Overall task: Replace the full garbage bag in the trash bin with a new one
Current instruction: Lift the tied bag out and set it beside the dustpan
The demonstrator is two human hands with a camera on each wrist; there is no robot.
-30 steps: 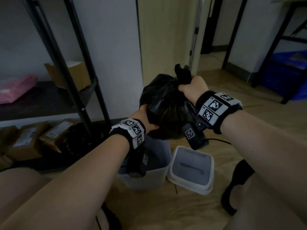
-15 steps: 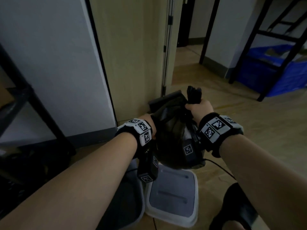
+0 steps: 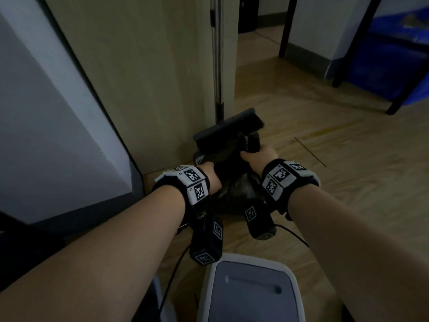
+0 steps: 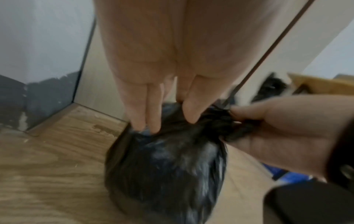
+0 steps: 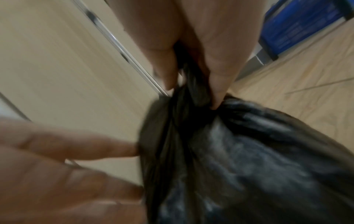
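Observation:
The full black garbage bag point(image 3: 234, 189) sits low over the wooden floor, beside the pale wood panel, past the bin's lid. My right hand point(image 3: 257, 156) grips its twisted neck point(image 5: 193, 91) from above. My left hand point(image 3: 210, 173) presses straight fingers point(image 4: 151, 118) against the bag's upper left side point(image 4: 164, 166) without curling round it. In the right wrist view the bag point(image 5: 249, 151) fills the lower right and the left hand point(image 5: 76, 159) touches it from the left. The bag's underside is hidden, so contact with the floor is unclear.
The bin's white and grey lid point(image 3: 250, 293) lies on the floor close to me, with the bin's rim point(image 3: 160, 296) at its left. A dark dustpan-like head point(image 3: 227, 129) on a metal pole point(image 3: 218, 54) leans just behind the bag. A blue crate point(image 3: 390, 61) under black frame legs stands far right.
Both hands carried the bag from above the bin to the right and down towards the floor by the wood panel. The view turned right, so the shelf is gone.

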